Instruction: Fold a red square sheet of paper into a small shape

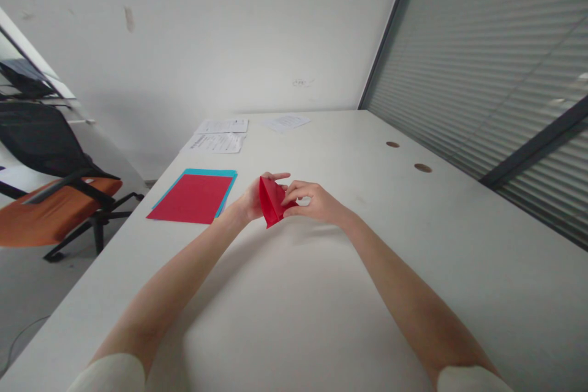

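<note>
A folded piece of red paper [272, 201] is held up over the white table, between my two hands. Its near left side shows a crease and an open fold. My left hand [253, 198] supports it from behind and the left, with one finger stretched out past its top; part of that hand is hidden by the paper. On the right edge of the paper, my right hand [313, 201] pinches with thumb and fingers. To the left lies a stack of flat coloured sheets, a red sheet [190, 198] on top and blue sheets [210, 173] showing beneath it.
Printed papers [215, 143] lie at the table's far left, and another printed sheet [287, 122] near the wall. Two round holes [422, 168] are set in the white table [349, 294] at right, beside a window with blinds [468, 61]. An orange-seated chair [59, 208] stands left.
</note>
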`<state>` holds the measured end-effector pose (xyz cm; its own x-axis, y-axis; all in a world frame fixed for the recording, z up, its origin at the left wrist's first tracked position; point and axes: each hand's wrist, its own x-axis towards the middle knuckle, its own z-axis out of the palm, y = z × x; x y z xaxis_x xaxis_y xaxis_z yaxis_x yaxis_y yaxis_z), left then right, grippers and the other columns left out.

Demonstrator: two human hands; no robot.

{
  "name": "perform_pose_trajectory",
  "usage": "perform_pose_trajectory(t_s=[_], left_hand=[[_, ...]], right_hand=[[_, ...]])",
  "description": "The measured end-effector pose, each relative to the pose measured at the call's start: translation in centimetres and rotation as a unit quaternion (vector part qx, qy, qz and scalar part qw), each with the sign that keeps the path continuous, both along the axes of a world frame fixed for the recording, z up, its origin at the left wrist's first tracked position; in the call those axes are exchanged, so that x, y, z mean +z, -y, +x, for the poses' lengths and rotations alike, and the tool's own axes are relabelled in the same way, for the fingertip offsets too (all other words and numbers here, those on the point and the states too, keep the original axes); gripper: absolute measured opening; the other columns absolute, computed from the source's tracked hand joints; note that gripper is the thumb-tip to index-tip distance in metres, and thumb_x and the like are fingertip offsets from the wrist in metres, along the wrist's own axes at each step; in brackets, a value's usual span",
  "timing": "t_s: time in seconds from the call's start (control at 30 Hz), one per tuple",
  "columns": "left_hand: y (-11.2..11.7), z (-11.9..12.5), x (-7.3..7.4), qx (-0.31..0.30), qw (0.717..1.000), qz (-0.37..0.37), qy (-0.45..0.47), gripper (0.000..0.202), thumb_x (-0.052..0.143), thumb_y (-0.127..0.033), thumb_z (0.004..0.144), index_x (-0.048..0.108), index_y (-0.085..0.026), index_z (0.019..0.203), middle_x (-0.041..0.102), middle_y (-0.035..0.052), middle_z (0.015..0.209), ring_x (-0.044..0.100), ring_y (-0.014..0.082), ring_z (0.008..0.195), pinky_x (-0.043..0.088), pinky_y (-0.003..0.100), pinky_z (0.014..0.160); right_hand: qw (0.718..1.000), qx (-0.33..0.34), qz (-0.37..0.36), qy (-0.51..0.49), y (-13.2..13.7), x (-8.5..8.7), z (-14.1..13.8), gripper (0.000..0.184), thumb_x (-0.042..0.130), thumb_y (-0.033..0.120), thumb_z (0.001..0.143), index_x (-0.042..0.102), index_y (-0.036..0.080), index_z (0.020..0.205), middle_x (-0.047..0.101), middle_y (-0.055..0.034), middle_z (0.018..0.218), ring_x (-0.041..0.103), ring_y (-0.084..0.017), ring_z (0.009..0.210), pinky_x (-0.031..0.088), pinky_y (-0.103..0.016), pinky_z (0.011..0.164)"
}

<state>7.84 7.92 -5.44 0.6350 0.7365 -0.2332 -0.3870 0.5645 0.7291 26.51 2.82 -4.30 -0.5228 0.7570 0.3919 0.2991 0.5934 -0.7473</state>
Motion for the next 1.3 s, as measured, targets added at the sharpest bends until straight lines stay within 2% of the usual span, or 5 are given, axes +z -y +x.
perform_pose_trajectory(t_s=[0.13,0.33,0.63,0.93,1.3], left_hand=[[0.0,0.0,0.0,0.011,1.0,-0.015,0.006,0.033,0.048,-0.025,0.087,0.064,-0.012,0.113,0.07,0.0117,0.078,0.068,0.0264,0.066,0.052,0.04,0.069],[0.0,0.3,0.3,0.148,0.987,-0.05,0.03,0.027,0.043,-0.019,0.088,0.062,-0.011,0.107,0.065,0.0067,0.065,0.065,0.0196,0.059,0.051,0.032,0.065],[0.1,1.2,0.4,0.176,0.982,-0.03,0.058,0.031,0.043,-0.018,0.086,0.065,-0.013,0.107,0.071,0.009,0.08,0.068,0.0221,0.071,0.055,0.034,0.07],[0.5,0.9,0.5,0.189,0.98,0.015,0.056,0.035,0.041,-0.02,0.088,0.064,-0.013,0.113,0.071,0.0091,0.078,0.066,0.021,0.067,0.05,0.032,0.068],[0.5,1.4,-0.1,0.281,0.95,0.1,0.089,0.024,0.043,-0.014,0.081,0.067,-0.016,0.086,0.066,0.0029,0.066,0.061,0.0145,0.06,0.048,0.025,0.066]], right_hand=[[0.999,-0.009,0.052,-0.013,0.0,-0.1,-0.2,0.006,0.071,0.026,0.084,0.076,0.023,0.084,0.068,-0.0037,0.09,0.064,-0.017,0.087,0.051,-0.035,0.082],[0.975,-0.101,0.183,-0.073,-0.4,-0.4,-0.5,0.011,0.061,0.023,0.09,0.071,0.021,0.085,0.064,-0.0032,0.083,0.061,-0.014,0.076,0.051,-0.03,0.068],[0.929,-0.237,0.261,-0.116,-0.4,-0.8,-1.0,0.01,0.055,0.02,0.089,0.06,0.023,0.08,0.057,-0.0026,0.08,0.055,-0.014,0.068,0.05,-0.031,0.062],[0.954,-0.17,0.214,-0.121,-0.5,-0.6,-0.8,0.007,0.059,0.02,0.086,0.063,0.022,0.08,0.058,-0.0011,0.077,0.055,-0.013,0.066,0.048,-0.029,0.06],[0.929,-0.286,0.121,-0.201,-0.5,-1.3,-2.0,0.006,0.062,0.028,0.082,0.063,0.022,0.083,0.067,-0.0014,0.077,0.061,-0.016,0.071,0.048,-0.033,0.07]])
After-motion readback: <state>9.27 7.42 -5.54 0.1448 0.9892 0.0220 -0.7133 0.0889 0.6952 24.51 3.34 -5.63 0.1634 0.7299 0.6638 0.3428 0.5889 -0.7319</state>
